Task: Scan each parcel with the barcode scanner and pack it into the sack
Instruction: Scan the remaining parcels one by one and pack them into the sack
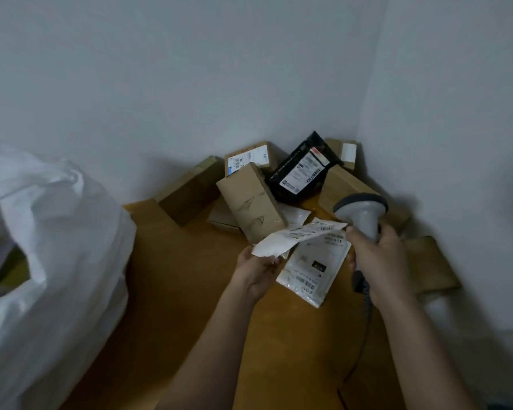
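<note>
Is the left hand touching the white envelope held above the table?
Touching. The head view shows the left hand pinching the lower corner of the white envelope.

Both bare forearms reach forward from the bottom edge and draw closer toward the hands. The left hand is raised, wrist slightly bent, thumb and fingers pinched together on the lower corner of a thin mailer held up at a tilt. The right hand sits just beside it to the right, back of the hand toward the camera, fingers wrapped in a fist around the scanner handle, thumb side up.
</note>
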Available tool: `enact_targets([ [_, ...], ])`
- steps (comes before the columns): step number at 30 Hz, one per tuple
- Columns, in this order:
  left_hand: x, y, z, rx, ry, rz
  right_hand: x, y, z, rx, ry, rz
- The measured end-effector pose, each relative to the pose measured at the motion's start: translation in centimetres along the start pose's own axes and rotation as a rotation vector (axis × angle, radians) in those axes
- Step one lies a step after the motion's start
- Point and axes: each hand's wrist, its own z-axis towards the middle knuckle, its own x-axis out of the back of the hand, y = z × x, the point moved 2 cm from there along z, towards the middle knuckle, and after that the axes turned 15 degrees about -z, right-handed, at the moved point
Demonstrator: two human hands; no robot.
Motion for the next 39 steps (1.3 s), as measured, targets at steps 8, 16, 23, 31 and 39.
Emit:
enact_targets([
  [8,4.6,2.7,-7.6,-0.098,-0.117,-0.089,-3.9,0.5,-5.3,-0.049,0.012,0.119],
  [16,8.1,3.2,-12.2,-0.109,-0.327,0.059,-6.4,-0.3,-9.8,-0.094,-0.093,0.232],
  [23,10.3,4.2,-14.6,-0.146,-0.304,0.445,-6.1,-1.5,-11.5,0.085,-0.151,0.176],
  [31,10.0,7.6,-16.9,-0.449,-0.271,0.661,-3.9,-4.2,-13.3,0.392,-0.156,-0.06],
  [39,9.6,7.9,-17.6,-0.489,-0.327,0.522,-3.8,-4.9,-14.4,0.487,-0.128,-0.082],
])
